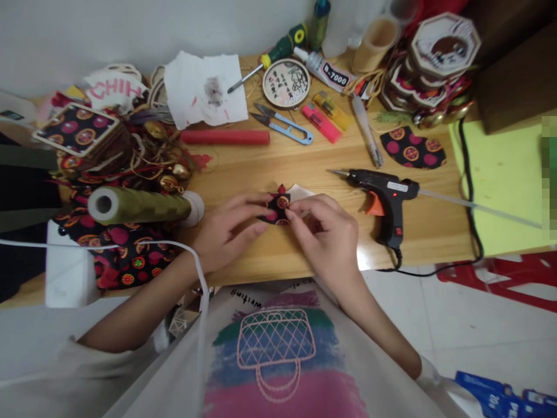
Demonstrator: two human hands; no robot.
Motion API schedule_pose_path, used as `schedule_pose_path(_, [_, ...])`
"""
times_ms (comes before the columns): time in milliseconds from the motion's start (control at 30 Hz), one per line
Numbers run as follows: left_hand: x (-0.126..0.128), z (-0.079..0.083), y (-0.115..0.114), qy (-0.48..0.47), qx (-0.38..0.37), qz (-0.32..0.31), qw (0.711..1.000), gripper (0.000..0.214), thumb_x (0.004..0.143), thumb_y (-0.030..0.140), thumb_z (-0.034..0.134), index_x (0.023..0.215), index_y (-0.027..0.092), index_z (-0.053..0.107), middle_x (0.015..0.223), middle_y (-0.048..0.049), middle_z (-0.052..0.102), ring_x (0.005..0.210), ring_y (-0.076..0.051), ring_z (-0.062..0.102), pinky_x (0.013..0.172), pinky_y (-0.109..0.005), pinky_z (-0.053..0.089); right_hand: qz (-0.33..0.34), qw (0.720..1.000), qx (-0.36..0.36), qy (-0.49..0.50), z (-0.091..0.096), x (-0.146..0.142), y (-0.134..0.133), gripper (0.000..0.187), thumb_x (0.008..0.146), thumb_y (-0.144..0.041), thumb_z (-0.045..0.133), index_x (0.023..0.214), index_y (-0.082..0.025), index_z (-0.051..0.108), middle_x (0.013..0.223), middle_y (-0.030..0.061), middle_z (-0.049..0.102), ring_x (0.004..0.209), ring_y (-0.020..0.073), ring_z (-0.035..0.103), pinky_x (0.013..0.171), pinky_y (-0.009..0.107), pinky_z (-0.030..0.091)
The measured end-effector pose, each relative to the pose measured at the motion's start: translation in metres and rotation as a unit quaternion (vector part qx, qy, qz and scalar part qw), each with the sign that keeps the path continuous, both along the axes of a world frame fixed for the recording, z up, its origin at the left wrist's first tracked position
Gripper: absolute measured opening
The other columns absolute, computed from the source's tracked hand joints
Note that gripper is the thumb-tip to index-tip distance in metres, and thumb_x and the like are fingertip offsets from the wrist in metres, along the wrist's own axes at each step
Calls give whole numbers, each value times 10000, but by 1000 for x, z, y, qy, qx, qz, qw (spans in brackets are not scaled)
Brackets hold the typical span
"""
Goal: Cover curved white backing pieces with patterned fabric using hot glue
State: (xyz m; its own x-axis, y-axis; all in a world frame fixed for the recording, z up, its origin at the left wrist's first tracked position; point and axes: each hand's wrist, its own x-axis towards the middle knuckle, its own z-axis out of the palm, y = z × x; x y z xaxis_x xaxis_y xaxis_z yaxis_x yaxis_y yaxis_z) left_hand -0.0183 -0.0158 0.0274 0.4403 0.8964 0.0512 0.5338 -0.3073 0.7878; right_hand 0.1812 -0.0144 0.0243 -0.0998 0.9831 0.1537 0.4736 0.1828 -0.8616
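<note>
We find both hands at work on the near part of the table [243,165], with a patterned cloth [278,210] between them. The left hand [230,232] is part open: its fingers reach right, their tips at the cloth's left side, and the thumb stands apart from them. We cannot tell whether it grips. The right hand [327,232] is pinching the cloth's right edge between thumb and forefinger, its other fingers curled in. We note a pale piece [301,191] just beyond the cloth, partly hidden by the right hand.

To the right lies a glue gun [394,188], its nozzle pointing left; a second patterned piece [411,149] lies beyond it. On the far side we record a red stick [226,137], blue snips [289,126] and a pink marker [321,123]. A green roll [143,205] lies left of the left hand.
</note>
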Motion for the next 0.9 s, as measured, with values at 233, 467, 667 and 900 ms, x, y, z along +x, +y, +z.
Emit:
schedule_pose_path(233, [26,-4,14,-113,-169,180,962,232,833,295,608,1035,204,539,738,28,648,687,-143,623,625,-258,484,86,995,33,-43,1,-8,-8,176,920,-170,550,970,-181,718,931,48,732,815,141,683,710,255,530])
schedule_pose_path(467, [19,-8,10,4,-34,168,985,152,846,159,533,961,216,613,871,9,666,793,-151,624,693,-276,479,-185,964,-4,-190,14,59,-23,180,891,-367,618,920,-207,697,830,19,699,643,137,582,606,280,464])
schedule_pose_path(667, [17,-5,9,74,56,132,987,181,895,145,488,858,210,653,818,7,643,814,-158,600,768,-293,467,-278,894,-140,-322,8,87,-15,598,675,-660,681,1007,-165,631,975,122,666,802,261,604,726,425,483])
schedule_pose_path(900, [15,-5,17,70,50,78,993,210,896,163,458,878,198,665,834,-12,648,808,-163,604,763,-306,466,-270,874,-215,-343,7,80,-2,439,699,-489,647,1008,-180,612,968,113,655,844,284,617,746,446,476])
